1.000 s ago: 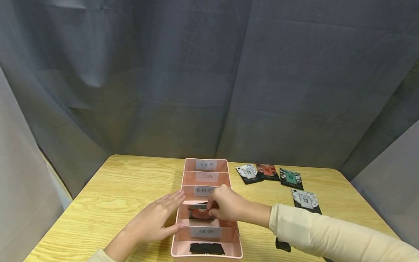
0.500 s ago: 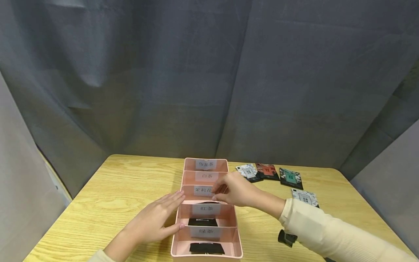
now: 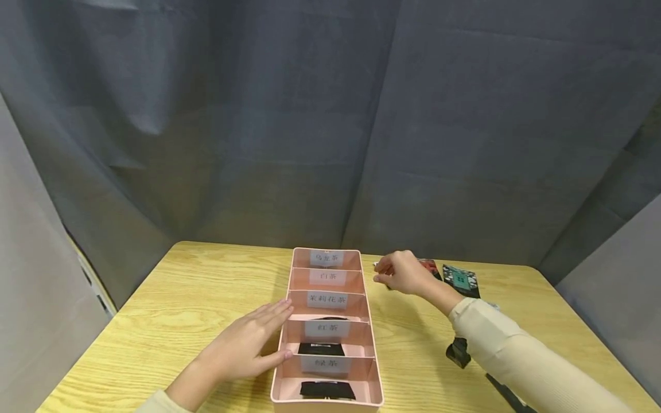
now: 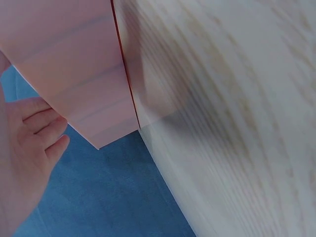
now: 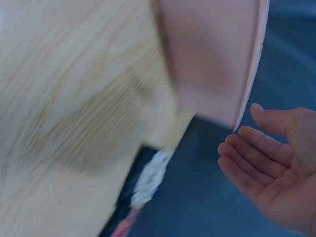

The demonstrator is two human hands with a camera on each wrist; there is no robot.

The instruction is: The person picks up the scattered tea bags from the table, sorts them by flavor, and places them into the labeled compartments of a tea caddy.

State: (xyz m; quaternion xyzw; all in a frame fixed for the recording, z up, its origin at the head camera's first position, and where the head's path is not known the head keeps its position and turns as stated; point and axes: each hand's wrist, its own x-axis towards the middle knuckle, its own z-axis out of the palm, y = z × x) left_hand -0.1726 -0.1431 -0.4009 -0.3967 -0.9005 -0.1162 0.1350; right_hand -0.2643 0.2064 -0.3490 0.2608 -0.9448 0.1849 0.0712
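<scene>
A long pink divided box (image 3: pixel 330 408) with paper labels stands mid-table. My left hand (image 3: pixel 253 342) rests along its left rim, fingers extended. Black tea packets lie inside: one in the front compartment (image 3: pixel 327 390), another in the second compartment (image 3: pixel 320 349), and a dark edge of one shows in the third compartment (image 3: pixel 330 318). My right hand (image 3: pixel 405 272) hovers right of the box's far end, holding nothing, its fingers loosely bent. Beneath it, mostly hidden in the head view, is a black-and-white tea packet (image 5: pixel 153 175). Behind that hand peeks a red-and-black packet (image 3: pixel 430 265).
A green-and-black packet (image 3: pixel 461 280) lies to the right of the red one. More dark packets (image 3: pixel 458 352) lie near the right forearm, partly covered by the sleeve (image 3: pixel 506 338). A grey curtain (image 3: pixel 330 115) hangs behind the wooden table (image 3: pixel 222 269).
My right hand lowered a red-and-black tea packet into the second compartment, released it, then rose and moved right and back to the white packet. My left hand stayed on the rim.
</scene>
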